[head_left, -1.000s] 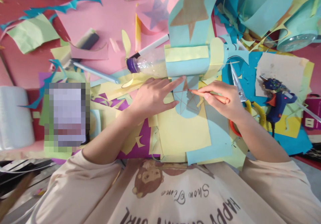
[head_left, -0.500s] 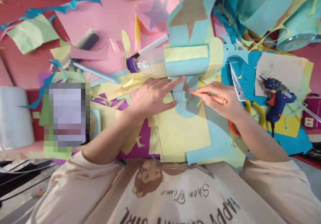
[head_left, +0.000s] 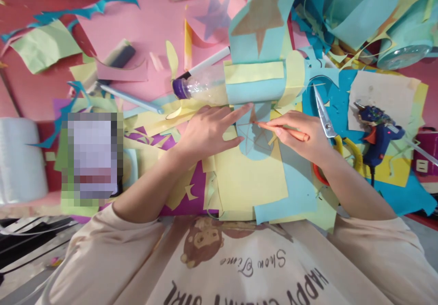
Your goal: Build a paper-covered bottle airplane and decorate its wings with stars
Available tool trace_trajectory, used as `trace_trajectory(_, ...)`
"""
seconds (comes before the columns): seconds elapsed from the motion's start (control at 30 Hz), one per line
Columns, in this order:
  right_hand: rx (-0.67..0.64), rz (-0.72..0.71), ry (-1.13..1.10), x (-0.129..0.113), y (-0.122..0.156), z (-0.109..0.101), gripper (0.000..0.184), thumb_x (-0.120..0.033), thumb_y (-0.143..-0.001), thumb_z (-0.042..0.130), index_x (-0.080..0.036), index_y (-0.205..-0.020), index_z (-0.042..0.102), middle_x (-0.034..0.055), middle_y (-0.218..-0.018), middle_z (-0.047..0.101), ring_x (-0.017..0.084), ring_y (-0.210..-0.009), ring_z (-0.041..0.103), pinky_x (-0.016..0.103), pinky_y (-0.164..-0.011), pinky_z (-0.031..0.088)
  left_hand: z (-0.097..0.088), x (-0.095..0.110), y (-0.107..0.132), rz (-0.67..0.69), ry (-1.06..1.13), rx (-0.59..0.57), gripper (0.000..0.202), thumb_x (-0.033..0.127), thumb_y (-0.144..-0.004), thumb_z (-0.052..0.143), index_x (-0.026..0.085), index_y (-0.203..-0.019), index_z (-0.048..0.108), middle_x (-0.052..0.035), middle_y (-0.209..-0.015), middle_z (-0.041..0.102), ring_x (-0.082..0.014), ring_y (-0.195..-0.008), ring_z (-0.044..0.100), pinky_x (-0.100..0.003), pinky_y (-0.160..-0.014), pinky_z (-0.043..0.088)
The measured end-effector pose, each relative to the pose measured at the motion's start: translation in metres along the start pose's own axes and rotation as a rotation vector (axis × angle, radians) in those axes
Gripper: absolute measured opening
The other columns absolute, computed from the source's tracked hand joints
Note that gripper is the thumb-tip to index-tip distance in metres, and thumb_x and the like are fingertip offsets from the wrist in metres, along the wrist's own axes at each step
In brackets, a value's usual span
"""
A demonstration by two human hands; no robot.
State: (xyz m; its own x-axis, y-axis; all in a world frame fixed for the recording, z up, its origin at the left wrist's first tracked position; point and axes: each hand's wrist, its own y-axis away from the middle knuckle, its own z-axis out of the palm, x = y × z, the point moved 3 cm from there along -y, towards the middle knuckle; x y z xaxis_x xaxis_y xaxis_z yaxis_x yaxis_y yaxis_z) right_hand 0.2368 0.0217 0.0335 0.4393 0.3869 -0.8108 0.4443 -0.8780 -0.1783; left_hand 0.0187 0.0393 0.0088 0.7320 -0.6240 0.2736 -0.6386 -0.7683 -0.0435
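The right hand [head_left: 303, 134] grips an orange pen [head_left: 268, 126], tip at the star-marked blue paper [head_left: 253, 143] between both hands. The left hand [head_left: 208, 131], fingers spread, seemingly touches that paper; a bottle [head_left: 219, 88] lies just beyond.

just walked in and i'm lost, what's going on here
A person's right grip holds an orange pen, its tip at a star on light-blue paper. The left grip lies spread at the paper's left side. Only the star's top point looks coloured; the rest is outline. A paper-wrapped bottle lies just beyond, with scissors and a hot glue gun to the right.
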Motion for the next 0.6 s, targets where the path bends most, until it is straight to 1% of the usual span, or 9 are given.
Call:
trace_trajectory(0.1,0.016,-0.021,0.006,-0.0003,-0.0009,-0.0012,0.017,-0.026,-0.093,0.057,-0.023,-0.102,0.070,0.0039,-0.094,0.075,0.017,-0.084,0.068,0.033,-0.075,0.055,-0.0003,0.0001,-0.0008,-0.002,0.000,-0.011,0.060,0.042,-0.089,0.053,0.020,-0.144,0.044,-0.0044,-0.085,0.066,-0.0218,-0.082,0.063,-0.032,-0.074,0.046)
trace_trajectory(0.27,0.007,-0.042,0.017,-0.0010,-0.0022,-0.0019,0.018,-0.027,-0.093,0.055,-0.024,-0.102,0.071,0.0029,-0.093,0.076,0.017,-0.083,0.069,0.032,-0.073,0.054,-0.0011,0.0003,-0.0016,-0.013,-0.004,-0.040,0.060,0.042,-0.089,0.052,0.020,-0.144,0.043,-0.0041,-0.083,0.064,-0.0212,-0.079,0.062,-0.032,-0.072,0.045)
trace_trajectory(0.43,0.022,-0.044,0.022,-0.0002,-0.0019,-0.0021,0.017,-0.026,-0.092,0.056,-0.023,-0.099,0.071,0.0024,-0.088,0.075,0.015,-0.078,0.068,0.031,-0.069,0.053,-0.0006,0.0002,-0.0003,-0.003,-0.003,-0.011,0.060,0.043,-0.089,0.053,0.020,-0.144,0.043,-0.0043,-0.085,0.066,-0.0213,-0.081,0.063,-0.032,-0.074,0.046)
trace_trajectory(0.6,0.030,-0.048,0.026,-0.0001,-0.0021,-0.0028,0.016,-0.025,-0.092,0.056,-0.023,-0.099,0.071,0.0028,-0.088,0.074,0.015,-0.077,0.067,0.031,-0.069,0.053,0.0001,-0.0003,0.0005,0.002,0.004,-0.002,0.061,0.043,-0.090,0.053,0.018,-0.145,0.044,-0.0052,-0.086,0.066,-0.0224,-0.082,0.064,-0.033,-0.074,0.048)
